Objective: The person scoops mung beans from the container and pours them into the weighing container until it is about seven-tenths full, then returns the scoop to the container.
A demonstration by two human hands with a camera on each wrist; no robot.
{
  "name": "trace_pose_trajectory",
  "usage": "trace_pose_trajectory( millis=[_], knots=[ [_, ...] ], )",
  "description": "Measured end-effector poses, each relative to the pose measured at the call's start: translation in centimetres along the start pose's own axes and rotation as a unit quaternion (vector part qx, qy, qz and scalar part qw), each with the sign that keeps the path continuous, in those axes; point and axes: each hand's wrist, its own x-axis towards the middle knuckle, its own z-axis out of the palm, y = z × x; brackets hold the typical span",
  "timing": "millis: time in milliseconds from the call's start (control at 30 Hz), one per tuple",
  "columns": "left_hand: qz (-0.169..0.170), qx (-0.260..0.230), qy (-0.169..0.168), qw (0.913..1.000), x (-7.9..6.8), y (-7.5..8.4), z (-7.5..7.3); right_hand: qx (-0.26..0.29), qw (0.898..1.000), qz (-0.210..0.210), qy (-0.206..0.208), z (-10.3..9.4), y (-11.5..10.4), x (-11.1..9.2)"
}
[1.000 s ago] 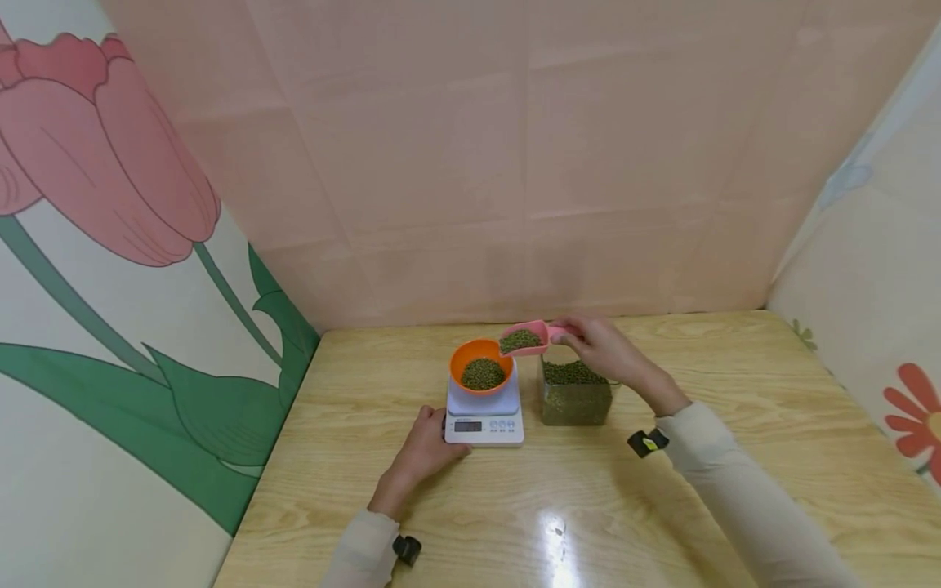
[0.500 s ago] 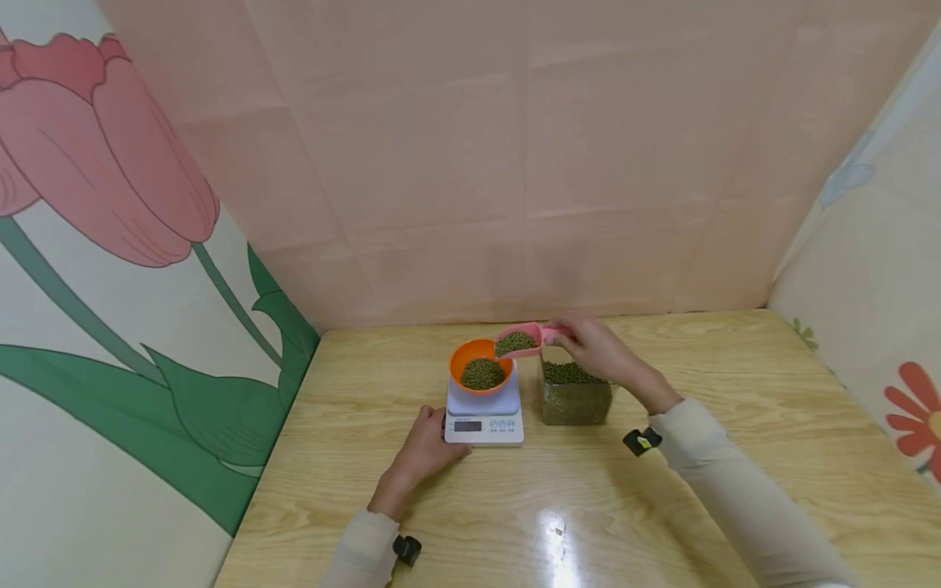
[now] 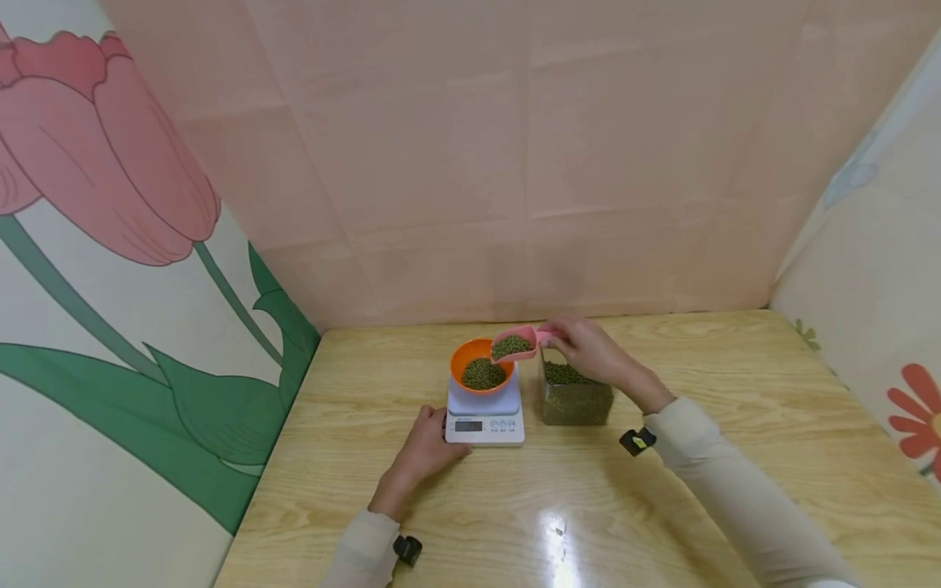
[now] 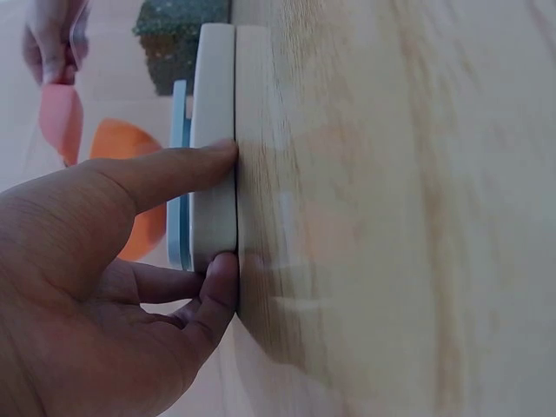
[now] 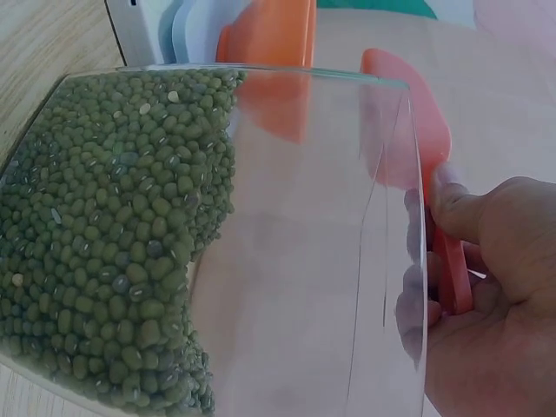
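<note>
Below centre, the right hand (image 3: 588,349) pinches a pink scoop (image 3: 531,336) of green beans (image 3: 511,347) over the right edge of an orange bowl (image 3: 463,356); tipping early could spill them. Left hand (image 3: 425,445) grips the scale (image 3: 481,404).

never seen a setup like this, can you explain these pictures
There's no machine: a person works bare-handed. The wide view comes from a camera worn on the head, looking down; the two close ones come from cameras on the wrists. On the wooden table a white scale carries an orange bowl with green beans in it. Beside it is a clear container of similar beans. The left grip holds the scale's front left corner; the right grip holds a pink scoop of beans by its handle, above the bowl's right side.
</note>
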Motion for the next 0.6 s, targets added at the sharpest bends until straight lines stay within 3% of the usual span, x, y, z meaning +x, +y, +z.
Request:
trace_pose_trajectory(
  millis=[600],
  knots=[
    [0.0, -0.01, -0.003, 0.9999, -0.09, -0.04, -0.11, -0.021, 1.0, -0.017, -0.003, 0.36, -0.24, 0.21]
  ],
)
